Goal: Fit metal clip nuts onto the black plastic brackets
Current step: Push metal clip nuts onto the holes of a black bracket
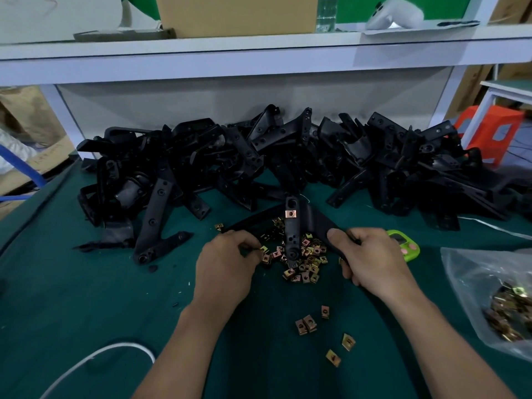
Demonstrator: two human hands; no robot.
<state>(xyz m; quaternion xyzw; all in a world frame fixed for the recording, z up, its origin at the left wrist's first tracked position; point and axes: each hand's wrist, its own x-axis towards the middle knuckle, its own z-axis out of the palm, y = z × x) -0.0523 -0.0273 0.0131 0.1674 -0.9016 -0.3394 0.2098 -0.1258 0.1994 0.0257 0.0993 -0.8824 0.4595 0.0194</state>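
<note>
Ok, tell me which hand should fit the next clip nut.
Left. The left hand apparently pinches a clip nut at the edge of the pile; the right hand is busy gripping the bracket.

No legible text, label, brand or number. Faint handwriting on the cardboard box [43, 159] at the far left is too blurred to read. The display of the green timer [403, 244], standing on the tabletop [86, 283] just beside the right hand [371, 260], is too small to make out.
</note>
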